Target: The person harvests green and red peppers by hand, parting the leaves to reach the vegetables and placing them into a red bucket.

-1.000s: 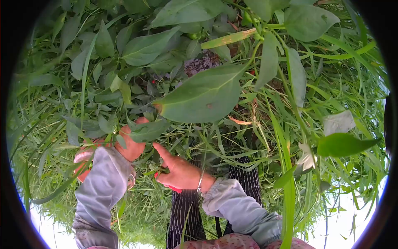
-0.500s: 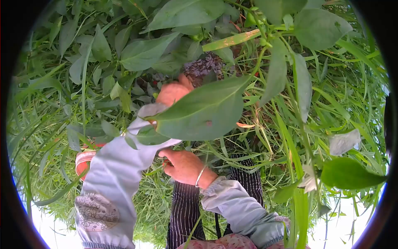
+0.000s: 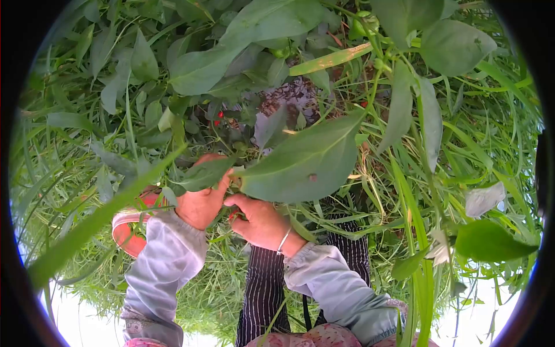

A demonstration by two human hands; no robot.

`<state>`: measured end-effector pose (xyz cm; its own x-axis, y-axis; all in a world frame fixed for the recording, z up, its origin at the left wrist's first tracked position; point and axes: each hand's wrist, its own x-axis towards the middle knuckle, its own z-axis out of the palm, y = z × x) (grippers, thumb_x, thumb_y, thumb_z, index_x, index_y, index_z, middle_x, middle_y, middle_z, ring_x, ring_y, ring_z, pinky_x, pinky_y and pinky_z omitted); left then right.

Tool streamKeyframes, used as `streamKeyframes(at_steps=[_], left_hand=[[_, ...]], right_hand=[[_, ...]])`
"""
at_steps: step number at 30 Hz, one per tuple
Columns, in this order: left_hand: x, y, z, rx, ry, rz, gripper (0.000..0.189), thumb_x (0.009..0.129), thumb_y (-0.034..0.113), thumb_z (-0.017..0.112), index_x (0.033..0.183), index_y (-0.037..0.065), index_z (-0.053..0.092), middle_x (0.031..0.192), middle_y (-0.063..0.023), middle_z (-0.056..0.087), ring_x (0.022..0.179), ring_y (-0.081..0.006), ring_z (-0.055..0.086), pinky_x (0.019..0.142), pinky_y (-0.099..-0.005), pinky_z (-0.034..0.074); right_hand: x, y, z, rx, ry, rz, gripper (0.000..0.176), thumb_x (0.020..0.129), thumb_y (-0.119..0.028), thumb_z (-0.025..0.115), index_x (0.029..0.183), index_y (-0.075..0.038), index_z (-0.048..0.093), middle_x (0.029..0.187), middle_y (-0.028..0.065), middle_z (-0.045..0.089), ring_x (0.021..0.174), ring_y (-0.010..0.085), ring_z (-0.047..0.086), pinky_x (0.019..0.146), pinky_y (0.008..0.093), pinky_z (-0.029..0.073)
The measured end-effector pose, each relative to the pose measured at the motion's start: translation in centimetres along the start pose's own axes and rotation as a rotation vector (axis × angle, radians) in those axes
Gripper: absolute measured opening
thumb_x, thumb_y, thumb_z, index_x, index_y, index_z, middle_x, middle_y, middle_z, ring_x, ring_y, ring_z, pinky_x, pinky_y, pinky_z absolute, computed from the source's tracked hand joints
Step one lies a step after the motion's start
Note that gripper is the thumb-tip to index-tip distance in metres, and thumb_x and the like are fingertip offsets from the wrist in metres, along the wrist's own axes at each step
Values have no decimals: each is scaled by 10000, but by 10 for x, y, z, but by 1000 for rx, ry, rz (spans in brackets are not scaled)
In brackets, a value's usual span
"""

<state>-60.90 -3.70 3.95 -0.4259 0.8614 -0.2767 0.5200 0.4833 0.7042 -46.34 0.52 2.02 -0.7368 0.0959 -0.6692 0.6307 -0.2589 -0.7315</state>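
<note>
My left hand (image 3: 199, 202) is beside my right hand, thumb towards it, behind a green leaf (image 3: 207, 174) that hides most of its fingers. What it holds, if anything, is hidden. My right hand (image 3: 261, 222), with a silver bangle (image 3: 283, 240) at the wrist, is closed, its thumb and fingers curled round a small red thing (image 3: 235, 215) that looks like a red pepper. A broad pepper leaf (image 3: 303, 157) hangs just above the right hand. Deeper in the foliage, small red fruits (image 3: 219, 115) show beyond the left hand.
An orange-pink curved object with a pale rim (image 3: 128, 234) lies in the grass left of my left hand. Green peppers (image 3: 364, 24) hang on the plant at the top. Stems and long grass blades surround my hands. My striped trouser legs (image 3: 263, 289) are below.
My left hand has drawn back from the foliage towards me and now meets my right hand. The small red fruits deeper in show more plainly. My right hand stays nearly in place, closed.
</note>
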Motion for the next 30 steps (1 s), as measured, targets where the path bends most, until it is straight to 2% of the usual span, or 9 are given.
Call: streamKeyframes(at_steps=[4,6,11,14,16,18,19,23,30], left_hand=[[-19,14,6,-393,-40,-347,106,820,26,636,920,6,605,873,-33,604,789,-104,545,701,-246,458],[-18,7,11,-416,21,-325,162,822,171,676,820,15,637,736,-51,605,612,-123,555,551,-287,450],[-6,-52,-7,-323,107,-316,233,809,259,696,704,58,645,567,4,514,521,-99,465,475,-278,366],[-3,-41,-24,-590,-8,-595,209,839,225,656,745,40,637,645,-5,535,566,-101,488,506,-267,400],[-5,-18,-31,-619,-85,-694,161,861,178,617,816,24,621,749,-25,556,620,-103,507,544,-260,425],[-15,6,-30,-479,-101,-650,123,877,122,577,913,7,597,871,-51,570,685,-106,528,592,-255,449],[-16,19,-34,-361,-243,-654,162,875,66,551,1024,5,538,956,-70,551,743,-119,539,637,-264,457],[-30,20,-14,-457,-141,-455,163,843,27,579,996,1,529,930,-66,557,756,-143,550,684,-277,472],[-29,10,-26,-541,-297,-568,131,864,101,580,923,-3,525,862,-47,558,763,-124,539,682,-261,457]], right_hand=[[12,8,-1,233,236,-32,316,768,-112,579,1080,-96,529,795,160,628,645,257,620,607,363,493],[17,13,-2,407,346,-72,292,766,-113,584,1054,-104,536,787,164,619,623,246,612,571,355,481],[7,0,-9,173,149,111,312,748,-150,596,1052,-116,534,742,156,622,655,325,614,629,401,481],[9,7,-4,250,296,25,290,815,-42,565,1101,-85,533,747,6,561,523,55,495,461,233,412],[8,0,-12,293,244,48,377,790,-109,593,1158,-128,514,714,74,593,525,144,552,494,296,454],[7,-8,-14,401,118,71,429,782,-143,608,1198,-148,501,694,99,608,516,169,570,495,315,469],[5,-11,-11,485,22,84,436,787,-144,609,1209,-147,497,691,90,607,506,151,559,479,302,463],[7,-5,-1,485,-140,66,345,811,-206,631,1126,-93,549,705,79,619,519,159,571,519,310,480],[10,-2,-3,327,-204,-52,276,824,-297,628,992,-78,621,665,73,613,573,162,604,531,317,464]])
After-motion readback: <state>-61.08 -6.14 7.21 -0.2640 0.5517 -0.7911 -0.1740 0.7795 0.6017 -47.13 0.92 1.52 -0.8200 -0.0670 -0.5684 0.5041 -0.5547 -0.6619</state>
